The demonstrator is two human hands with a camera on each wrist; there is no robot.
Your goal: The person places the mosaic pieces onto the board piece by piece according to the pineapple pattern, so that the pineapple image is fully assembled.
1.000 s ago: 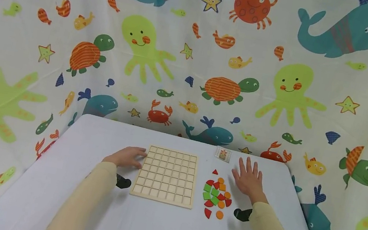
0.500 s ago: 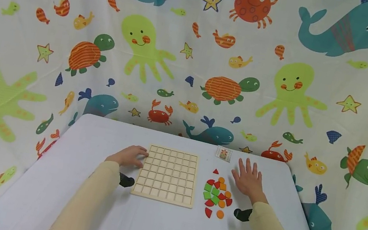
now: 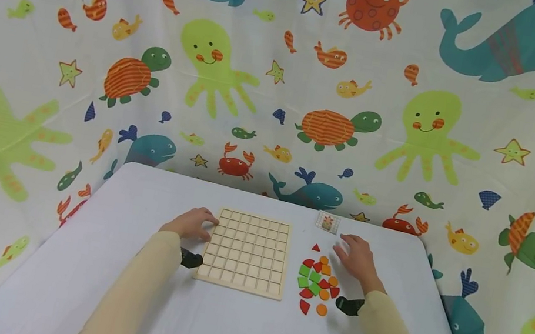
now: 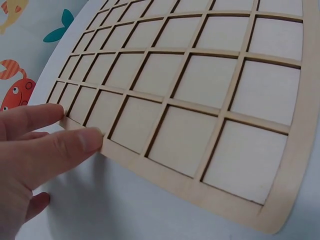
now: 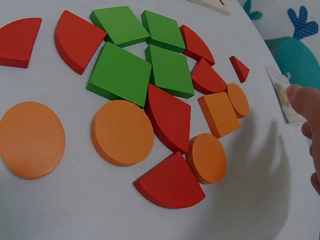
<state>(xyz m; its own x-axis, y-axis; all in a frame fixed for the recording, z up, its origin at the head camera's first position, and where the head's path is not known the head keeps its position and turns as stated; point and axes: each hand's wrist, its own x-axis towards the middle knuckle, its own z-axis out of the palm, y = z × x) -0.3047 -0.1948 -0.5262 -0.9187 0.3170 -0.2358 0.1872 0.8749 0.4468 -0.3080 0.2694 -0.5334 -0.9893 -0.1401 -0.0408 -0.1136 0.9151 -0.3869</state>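
Note:
A wooden grid board [image 3: 245, 249] lies flat on the table, its square cells bare. My left hand [image 3: 190, 223] rests at the board's left edge; in the left wrist view the thumb [image 4: 75, 145] and a finger touch the frame. My right hand [image 3: 357, 259], fingers loosely bent and holding nothing, hovers right of a cluster of flat pieces. Among these are green squares [image 5: 120, 72], orange discs [image 5: 122, 132], red quarter-circles [image 5: 170, 182] and an orange square [image 5: 219, 114]. A small red triangle [image 5: 240, 68] lies apart, toward the picture card [image 3: 327, 222].
The white-covered table [image 3: 227, 333] ends at a curtain [image 3: 281, 92] printed with sea animals, which hangs behind and along the sides. Dark wrist camera mounts [image 3: 349, 306] sit below both hands.
My right hand has gone from flat, spread fingers to bent fingers beside the pieces. The left hand stays at the board's edge. The head view has shifted slightly.

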